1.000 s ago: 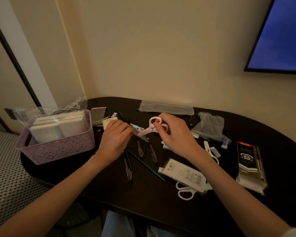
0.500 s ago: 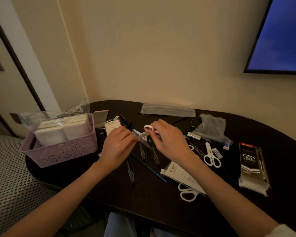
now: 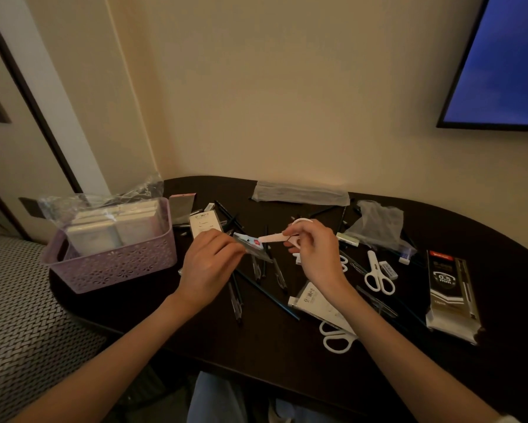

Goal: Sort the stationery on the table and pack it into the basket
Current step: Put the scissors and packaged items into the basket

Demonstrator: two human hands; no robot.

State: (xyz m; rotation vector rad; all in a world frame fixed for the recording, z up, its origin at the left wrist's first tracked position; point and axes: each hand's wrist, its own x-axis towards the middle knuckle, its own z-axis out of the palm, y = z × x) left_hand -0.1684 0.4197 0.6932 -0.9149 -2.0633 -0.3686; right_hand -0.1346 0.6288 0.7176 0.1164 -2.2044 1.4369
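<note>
The right hand (image 3: 316,254) holds small pink scissors (image 3: 279,237) by the handle, with its fingers curled round the loops, so most of the handle is hidden; the left hand (image 3: 209,265) pinches a clear plastic sleeve (image 3: 250,244) at the tip of the blade, and its fingertips are tucked out of sight. Both hands are above the middle of the dark table (image 3: 272,346); the purple basket (image 3: 113,264) stands at the left end with white packs in it; two white scissors (image 3: 377,274) (image 3: 337,338) lie on the right, and the near pair is partly under a white packet (image 3: 317,303); the dark pens (image 3: 256,288) are hard to see on the dark top.
</note>
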